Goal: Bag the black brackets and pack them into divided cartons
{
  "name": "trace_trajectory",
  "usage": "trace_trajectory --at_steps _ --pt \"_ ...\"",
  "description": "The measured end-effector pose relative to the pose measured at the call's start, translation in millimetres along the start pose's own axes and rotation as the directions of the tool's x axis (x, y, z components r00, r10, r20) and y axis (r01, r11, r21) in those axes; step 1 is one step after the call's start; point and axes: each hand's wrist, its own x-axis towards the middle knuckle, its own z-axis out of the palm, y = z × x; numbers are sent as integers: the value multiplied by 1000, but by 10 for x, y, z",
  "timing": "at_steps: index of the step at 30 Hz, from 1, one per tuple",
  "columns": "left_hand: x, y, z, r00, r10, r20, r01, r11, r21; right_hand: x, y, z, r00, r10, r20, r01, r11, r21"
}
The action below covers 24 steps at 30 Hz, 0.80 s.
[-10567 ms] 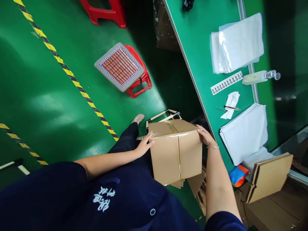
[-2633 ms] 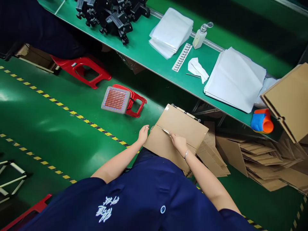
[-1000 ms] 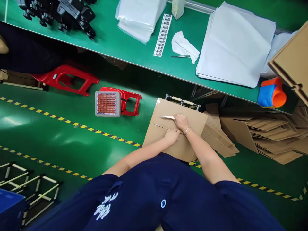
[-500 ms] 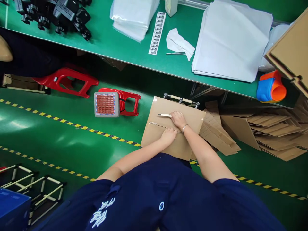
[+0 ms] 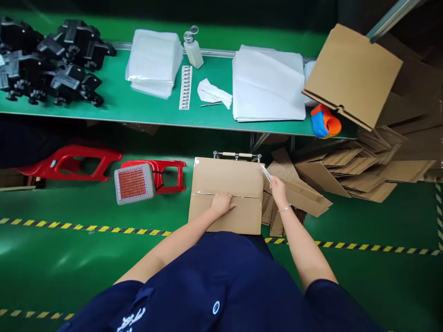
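A closed cardboard box (image 5: 228, 175) is in front of my body, with a taped seam running across its top. My left hand (image 5: 222, 205) lies on the box at this seam, its fingers stretched out and nothing seen in them. At the box's right edge, my right hand (image 5: 278, 190) is closed around a slim, pale-handled knife (image 5: 266, 174), which points up and to the left near the far right corner. Motion blurs the blade somewhat.
Beyond the box is a green workbench (image 5: 114, 106) with plastic bags (image 5: 154, 62), white sheets (image 5: 268, 85), a pump bottle (image 5: 194, 50) and a tape dispenser (image 5: 325, 122). Flattened cardboard (image 5: 346, 166) is stacked on the right. Red stools (image 5: 175, 166) stand to the left.
My right hand has moved with the knife from the box top to its right edge. My left hand stays on the seam. The view has shifted, and the box now looks squarer to me.
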Motion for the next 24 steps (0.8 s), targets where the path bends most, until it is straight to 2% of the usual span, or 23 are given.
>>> trace_trajectory --at_steps 2,5,9,13,16,24 --pt "2 3 19 1000 0 0 0 1000 17 -150 286 -149 995 94 -34 -91 994 65" --pt "9 10 41 1000 0 4 0 999 42 -168 454 -111 984 170 -49 -160 975 155" --pt "17 14 63 1000 -3 6 2 997 75 48 427 -1 967 237 -88 -213 951 223" --pt "15 18 78 1000 -8 8 8 996 92 184 438 -68 955 278 -104 -247 939 241" --pt "12 26 79 1000 -10 10 9 995 99 167 460 -100 956 278 -92 -250 938 239" --pt "-18 45 47 1000 -27 13 26 994 103 9 516 -10 974 224 -39 -209 951 226"
